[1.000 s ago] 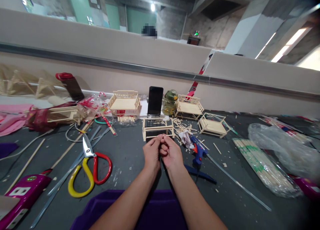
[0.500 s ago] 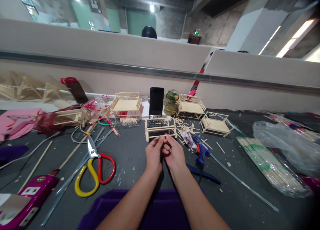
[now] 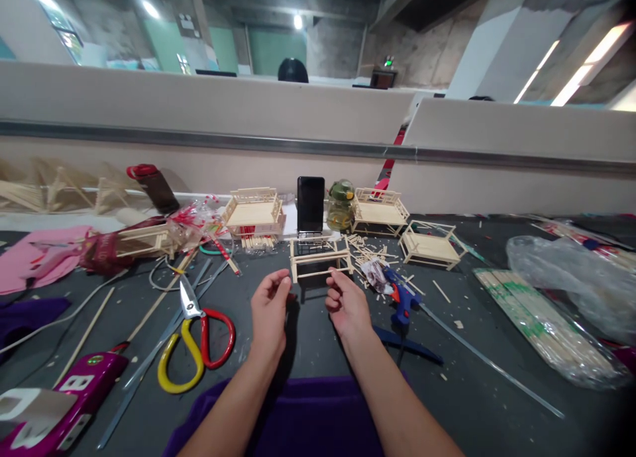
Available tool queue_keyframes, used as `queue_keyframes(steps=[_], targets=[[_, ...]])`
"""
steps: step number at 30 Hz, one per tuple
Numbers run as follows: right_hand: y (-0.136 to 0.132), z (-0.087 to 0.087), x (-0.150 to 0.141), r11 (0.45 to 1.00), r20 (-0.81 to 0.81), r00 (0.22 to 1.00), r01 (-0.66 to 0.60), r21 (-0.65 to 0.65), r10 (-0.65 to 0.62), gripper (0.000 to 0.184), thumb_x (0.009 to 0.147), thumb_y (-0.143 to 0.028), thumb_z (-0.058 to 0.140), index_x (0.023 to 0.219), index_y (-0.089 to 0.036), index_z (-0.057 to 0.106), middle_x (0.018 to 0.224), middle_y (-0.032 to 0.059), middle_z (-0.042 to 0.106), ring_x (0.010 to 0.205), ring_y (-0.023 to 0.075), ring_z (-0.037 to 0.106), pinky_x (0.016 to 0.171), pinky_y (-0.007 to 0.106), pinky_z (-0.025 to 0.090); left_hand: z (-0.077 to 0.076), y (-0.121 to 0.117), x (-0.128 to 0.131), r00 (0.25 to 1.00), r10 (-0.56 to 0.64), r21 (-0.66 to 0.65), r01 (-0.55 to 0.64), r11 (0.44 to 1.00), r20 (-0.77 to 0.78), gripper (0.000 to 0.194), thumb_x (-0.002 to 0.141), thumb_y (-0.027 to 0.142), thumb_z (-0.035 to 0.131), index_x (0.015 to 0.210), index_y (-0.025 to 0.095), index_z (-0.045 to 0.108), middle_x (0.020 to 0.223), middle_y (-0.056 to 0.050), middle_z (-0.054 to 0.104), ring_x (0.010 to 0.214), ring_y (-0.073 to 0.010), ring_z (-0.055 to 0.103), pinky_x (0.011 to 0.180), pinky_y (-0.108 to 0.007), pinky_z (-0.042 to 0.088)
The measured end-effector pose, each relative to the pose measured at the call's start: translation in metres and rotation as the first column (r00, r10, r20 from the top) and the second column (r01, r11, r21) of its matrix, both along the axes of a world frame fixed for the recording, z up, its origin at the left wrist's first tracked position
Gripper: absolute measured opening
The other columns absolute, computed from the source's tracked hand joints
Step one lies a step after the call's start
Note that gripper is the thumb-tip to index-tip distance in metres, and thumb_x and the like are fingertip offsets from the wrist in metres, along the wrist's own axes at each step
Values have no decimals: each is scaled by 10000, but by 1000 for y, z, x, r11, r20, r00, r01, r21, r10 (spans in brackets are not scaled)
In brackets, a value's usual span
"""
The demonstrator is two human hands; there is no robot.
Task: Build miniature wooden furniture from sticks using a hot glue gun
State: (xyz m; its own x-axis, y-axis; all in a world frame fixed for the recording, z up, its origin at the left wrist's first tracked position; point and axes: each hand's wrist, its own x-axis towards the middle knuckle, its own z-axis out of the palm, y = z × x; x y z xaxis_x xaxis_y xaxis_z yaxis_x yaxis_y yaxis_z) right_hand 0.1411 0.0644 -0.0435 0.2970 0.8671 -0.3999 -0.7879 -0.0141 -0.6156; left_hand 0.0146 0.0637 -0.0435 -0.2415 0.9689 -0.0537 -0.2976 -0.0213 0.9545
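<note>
My left hand hovers over the dark table with its fingers loosely curled; thumb and index tips look slightly apart, and I see nothing between them. My right hand is closed in a pinch, thumb against index. Whatever it pinches is too small to make out. Just beyond both hands stands a small frame of thin wooden sticks, nearest to the right fingertips; I cannot tell whether they touch it. Behind that frame a black phone leans upright on a stand. A blue glue gun lies right of my right hand.
Scissors with yellow and red handles lie at left, near a magenta device. Miniature wooden furniture pieces stand at the back. Loose stick bits are scattered by the frame. A bag of sticks lies at right.
My hands, fingertips together before, have come apart. The left hand has moved left, while the right has stayed near the frame, still pinching. The camera view has shifted slightly.
</note>
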Motion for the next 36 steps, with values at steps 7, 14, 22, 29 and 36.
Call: queue_keyframes(steps=[7, 14, 22, 29, 36], targets=[[0, 1, 1, 1000, -5, 1000, -6, 3, 6, 272, 538, -228, 799, 757, -137, 667, 546, -35, 587, 366, 3, 316, 324, 124, 192, -4, 4, 9, 1000, -21, 40, 22, 999, -19, 386, 652, 315, 749, 990, 139, 685, 919, -60, 687, 752, -139, 573, 698, -261, 453], [0, 2, 1, 1000, -5, 1000, -9, -4, 9, 271, 542, -229, 796, 762, -133, 669, 542, -34, 586, 363, 0, 317, 325, 120, 192, -6, 7, 7, 1000, -12, 39, 12, 999, -13, 347, 642, 297, 760, 947, 142, 705, 868, -44, 692, 714, -120, 566, 699, -247, 441], [0, 1, 1, 1000, 6, 1000, -8, -2, 8, 263, 543, -239, 796, 751, -142, 667, 542, -35, 583, 367, 5, 320, 325, 121, 197, -6, 7, 8, 1000, -16, 40, 16, 999, 9, 366, 638, 303, 768, 956, 132, 714, 837, -45, 692, 673, -115, 554, 672, -238, 438], [-1, 2, 1, 1000, 9, 1000, -11, 5, 11, 251, 556, -241, 799, 745, -144, 664, 550, -33, 582, 372, 10, 313, 332, 132, 196, -7, 7, 7, 999, -4, 17, 3, 1000, 34, 393, 619, 296, 787, 976, 143, 726, 865, -51, 708, 674, -112, 564, 676, -245, 445], [0, 1, 2, 1000, 7, 1000, -15, -1, 15, 277, 549, -233, 790, 776, -131, 668, 551, -29, 587, 373, 8, 330, 329, 122, 207, -6, 7, 7, 1000, 2, 3, -2, 1000, 25, 400, 615, 288, 790, 984, 143, 732, 844, -47, 712, 666, -105, 556, 675, -240, 444]])
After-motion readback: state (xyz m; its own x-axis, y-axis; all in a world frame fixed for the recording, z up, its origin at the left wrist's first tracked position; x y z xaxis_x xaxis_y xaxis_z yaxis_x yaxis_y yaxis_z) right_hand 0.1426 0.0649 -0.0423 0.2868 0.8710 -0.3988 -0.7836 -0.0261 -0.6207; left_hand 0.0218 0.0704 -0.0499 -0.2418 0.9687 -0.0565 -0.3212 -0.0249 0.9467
